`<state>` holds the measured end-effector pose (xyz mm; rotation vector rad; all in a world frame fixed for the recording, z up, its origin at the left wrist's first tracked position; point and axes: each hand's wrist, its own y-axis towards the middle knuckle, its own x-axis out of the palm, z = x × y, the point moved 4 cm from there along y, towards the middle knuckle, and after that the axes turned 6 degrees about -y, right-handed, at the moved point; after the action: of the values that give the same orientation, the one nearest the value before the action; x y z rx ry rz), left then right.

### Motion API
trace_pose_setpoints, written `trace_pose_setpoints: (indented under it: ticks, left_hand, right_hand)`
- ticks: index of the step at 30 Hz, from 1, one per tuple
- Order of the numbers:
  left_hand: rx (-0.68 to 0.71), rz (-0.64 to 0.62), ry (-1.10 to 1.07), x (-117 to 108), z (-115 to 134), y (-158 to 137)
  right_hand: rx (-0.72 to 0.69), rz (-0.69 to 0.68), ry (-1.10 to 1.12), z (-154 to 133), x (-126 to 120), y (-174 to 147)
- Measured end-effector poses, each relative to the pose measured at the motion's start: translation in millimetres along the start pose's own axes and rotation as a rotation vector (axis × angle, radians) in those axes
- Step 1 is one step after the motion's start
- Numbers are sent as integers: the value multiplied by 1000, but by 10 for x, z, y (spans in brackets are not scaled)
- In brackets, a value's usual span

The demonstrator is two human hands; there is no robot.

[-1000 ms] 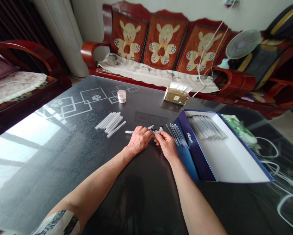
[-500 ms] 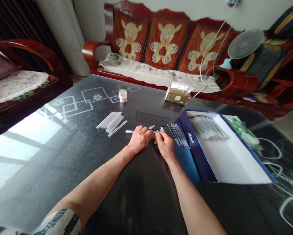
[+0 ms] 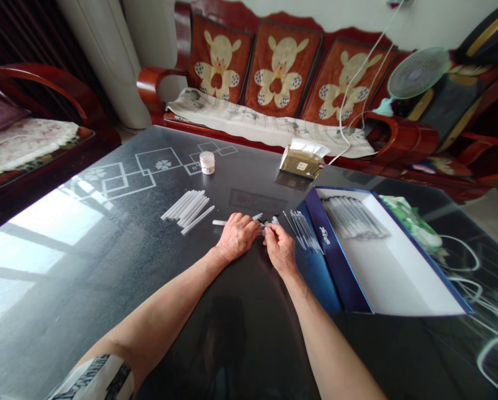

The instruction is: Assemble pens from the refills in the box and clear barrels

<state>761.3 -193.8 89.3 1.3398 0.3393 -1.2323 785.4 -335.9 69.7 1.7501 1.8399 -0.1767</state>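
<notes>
On the dark table, my left hand (image 3: 238, 238) is closed, its fingers curled over a whitish pen barrel (image 3: 219, 223) whose end sticks out to the left. Fingertip to fingertip with it, my right hand (image 3: 280, 247) pinches a small piece at the barrel's other side; the fingers hide what it is. Small pen parts (image 3: 275, 220), some black, lie just behind the fingers. Left of my hands rests a pile of whitish pen barrels (image 3: 187, 206). Several thin pen refills (image 3: 305, 230) lie to the right, against the box's side.
An open blue box (image 3: 402, 272) with a white inside holds a row of pens (image 3: 352, 214) at its far end. Behind stand a small round tub (image 3: 207, 163) and a tissue box (image 3: 299, 161). A green-white packet (image 3: 411, 219) and white cables (image 3: 492, 311) lie right.
Both hands stay together in nearly the same place, with only a slight shift of the fingers. The view has moved a little.
</notes>
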Motion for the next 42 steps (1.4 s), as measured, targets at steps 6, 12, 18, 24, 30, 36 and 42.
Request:
trace_pose_setpoints:
  ticks: [6,12,18,24,30,36,42]
  left_hand:
    - [4,-3,-5,18,4,7]
    - [29,1,-8,32,7,3]
    - [6,-1,-2,25,1,10]
    - [4,-19,-3,33,-2,10]
    - [0,-2,7,19,-16,9]
    - [-11,15,14,19,-42,1]
    - [-22,-10,3,46,-46,-3]
  right_hand:
    - [5,16,53,-20,-11,-1]
    - [16,16,-44,-28,-15,3]
    - [-17,-17,103,-18,0,-3]
    - [72,6,19,-66,-15,-4]
    - [-8,41,11,-38,-18,-5]
    - [-159,150,-175,-103,-12,-9]
    - [-170,135,-215,-140,-16,-15]
